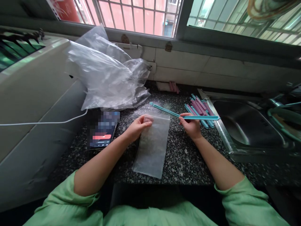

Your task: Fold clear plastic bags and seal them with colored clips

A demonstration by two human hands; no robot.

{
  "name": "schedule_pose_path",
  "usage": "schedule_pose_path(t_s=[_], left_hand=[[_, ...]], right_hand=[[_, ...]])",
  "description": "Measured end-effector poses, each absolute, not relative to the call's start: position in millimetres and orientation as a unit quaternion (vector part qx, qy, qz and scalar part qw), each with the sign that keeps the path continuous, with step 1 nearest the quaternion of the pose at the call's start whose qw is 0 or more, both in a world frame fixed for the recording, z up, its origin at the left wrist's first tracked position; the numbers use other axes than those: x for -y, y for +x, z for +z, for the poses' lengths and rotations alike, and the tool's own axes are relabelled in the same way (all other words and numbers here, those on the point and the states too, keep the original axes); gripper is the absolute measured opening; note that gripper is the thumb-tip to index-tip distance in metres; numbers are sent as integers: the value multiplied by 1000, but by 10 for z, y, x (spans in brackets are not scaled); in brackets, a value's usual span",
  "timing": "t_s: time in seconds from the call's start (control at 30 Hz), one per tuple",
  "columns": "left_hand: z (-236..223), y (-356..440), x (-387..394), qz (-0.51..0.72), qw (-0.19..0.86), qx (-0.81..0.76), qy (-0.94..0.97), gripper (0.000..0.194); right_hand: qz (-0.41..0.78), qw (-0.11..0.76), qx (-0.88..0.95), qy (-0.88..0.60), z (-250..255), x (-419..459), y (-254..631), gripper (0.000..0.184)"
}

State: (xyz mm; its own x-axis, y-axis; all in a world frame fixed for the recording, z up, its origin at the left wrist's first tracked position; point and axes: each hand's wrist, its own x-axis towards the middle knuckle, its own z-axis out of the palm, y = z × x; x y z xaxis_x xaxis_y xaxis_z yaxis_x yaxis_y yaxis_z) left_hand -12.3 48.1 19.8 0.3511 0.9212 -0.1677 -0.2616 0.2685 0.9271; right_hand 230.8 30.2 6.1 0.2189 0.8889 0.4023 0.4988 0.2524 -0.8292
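A small clear plastic bag [152, 147] lies flat on the dark speckled counter [183, 157] in front of me. My left hand [137, 127] pinches the bag's top left corner, fingers closed on it. My right hand [191, 125] is closed around a long teal sealing clip [181, 115], which hangs open in a narrow V, one arm pointing left over the bag's top edge and the other pointing right. Behind my right hand lies a pile of several more teal and pink clips [199, 108].
A phone [102, 130] with a lit screen lies left of the bag. A heap of crumpled clear plastic [108, 75] sits behind it, beside a white appliance [30, 94] with a white cable [47, 122]. A steel sink [244, 125] is at the right. Pink clips [174, 87] lie by the wall.
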Motion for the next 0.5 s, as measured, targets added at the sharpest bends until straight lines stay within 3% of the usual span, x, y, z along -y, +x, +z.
schedule_pose_path(t_s=[0.2,0.5], left_hand=[[244,-99,-428,387,750,-378,381,41],[196,-45,-448,436,716,-391,380,39]], right_hand=[[203,508,629,-552,108,-198,2190,24],[213,497,652,-532,121,-141,2105,23]])
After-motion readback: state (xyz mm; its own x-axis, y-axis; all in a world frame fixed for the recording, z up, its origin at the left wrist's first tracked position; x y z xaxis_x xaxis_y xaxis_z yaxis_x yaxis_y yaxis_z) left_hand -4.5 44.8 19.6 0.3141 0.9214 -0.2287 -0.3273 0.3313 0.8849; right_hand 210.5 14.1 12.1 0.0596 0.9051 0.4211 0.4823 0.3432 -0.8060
